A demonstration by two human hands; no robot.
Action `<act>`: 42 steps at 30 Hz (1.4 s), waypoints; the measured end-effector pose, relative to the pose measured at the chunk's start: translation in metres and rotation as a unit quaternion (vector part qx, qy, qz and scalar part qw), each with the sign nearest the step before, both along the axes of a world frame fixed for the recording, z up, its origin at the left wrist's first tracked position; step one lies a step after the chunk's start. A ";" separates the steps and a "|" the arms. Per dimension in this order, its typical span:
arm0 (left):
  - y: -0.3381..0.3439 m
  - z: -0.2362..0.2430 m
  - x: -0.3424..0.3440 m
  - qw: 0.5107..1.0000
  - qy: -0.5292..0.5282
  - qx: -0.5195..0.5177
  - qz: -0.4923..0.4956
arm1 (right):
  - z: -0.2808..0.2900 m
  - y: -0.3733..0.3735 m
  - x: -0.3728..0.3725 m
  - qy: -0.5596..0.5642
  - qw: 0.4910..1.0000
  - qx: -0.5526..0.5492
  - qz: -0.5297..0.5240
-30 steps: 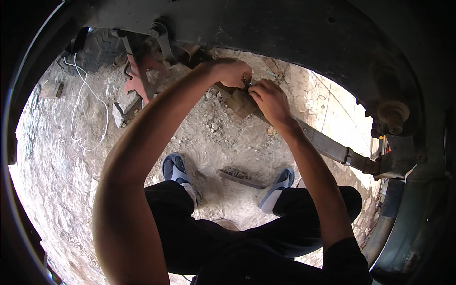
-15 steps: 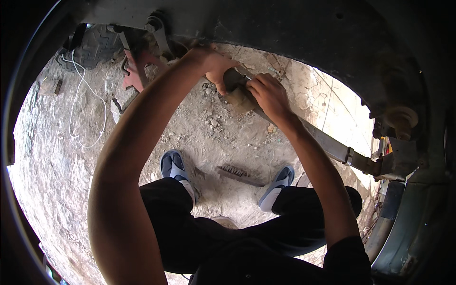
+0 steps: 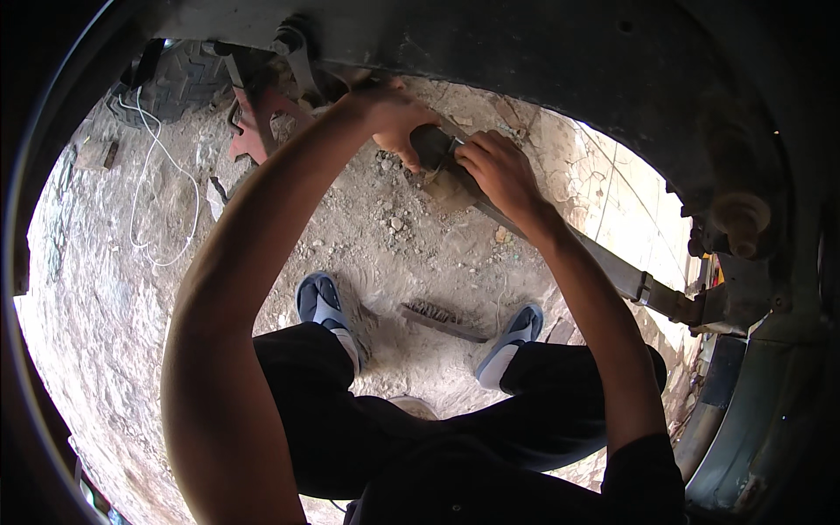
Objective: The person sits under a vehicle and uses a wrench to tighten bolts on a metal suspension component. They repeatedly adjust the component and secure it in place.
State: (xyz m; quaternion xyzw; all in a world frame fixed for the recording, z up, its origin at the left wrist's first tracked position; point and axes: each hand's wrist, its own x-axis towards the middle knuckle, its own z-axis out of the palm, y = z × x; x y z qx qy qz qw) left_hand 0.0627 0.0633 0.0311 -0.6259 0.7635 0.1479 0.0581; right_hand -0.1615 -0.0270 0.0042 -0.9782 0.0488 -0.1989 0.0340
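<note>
A leaf spring [image 3: 604, 262] runs beneath a dark vehicle body, from the upper middle to the right. On its upper end sits a dark block-like part [image 3: 429, 147], with a brownish piece [image 3: 451, 188] just below. My left hand [image 3: 395, 121] is wrapped round the dark part from the left, thumb on the near side; some of its fingers are hidden. Beside it my right hand [image 3: 497, 171] has its fingers closed at a thin shiny metal rod [image 3: 457, 135], which looks like a bolt or U-bolt leg. The rod's lower end is hidden by the fingers.
The vehicle's dark panel [image 3: 560, 52] hangs close above my hands. A red jack stand [image 3: 254, 127] and a tyre [image 3: 188, 79] stand at the far left, near a white cord [image 3: 188, 179]. A wire brush [image 3: 442, 322] lies between my feet on rough ground.
Both hands stay at the same part. The right fingers have shifted slightly at the rod, and the view has moved a little.
</note>
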 end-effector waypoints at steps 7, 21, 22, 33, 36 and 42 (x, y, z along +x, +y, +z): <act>0.006 -0.004 0.005 1.000 0.013 -0.011 -0.003 | 0.000 -0.002 0.007 0.023 0.999 0.041 0.014; -0.015 -0.010 -0.008 0.980 0.185 -0.005 0.072 | -0.008 0.005 -0.019 -0.053 0.992 0.092 -0.069; -0.016 -0.010 -0.014 0.980 0.182 -0.008 0.073 | -0.011 0.005 -0.017 -0.052 0.992 0.084 -0.073; -0.015 -0.029 -0.013 0.976 0.201 -0.062 0.063 | -0.006 0.005 0.000 -0.011 0.999 0.020 -0.031; -0.022 -0.030 -0.016 0.973 0.215 -0.054 0.067 | -0.005 0.006 0.001 -0.024 0.999 0.008 -0.043; -0.016 -0.018 -0.014 0.979 0.192 -0.029 0.067 | -0.012 0.010 -0.004 -0.027 0.998 -0.007 -0.063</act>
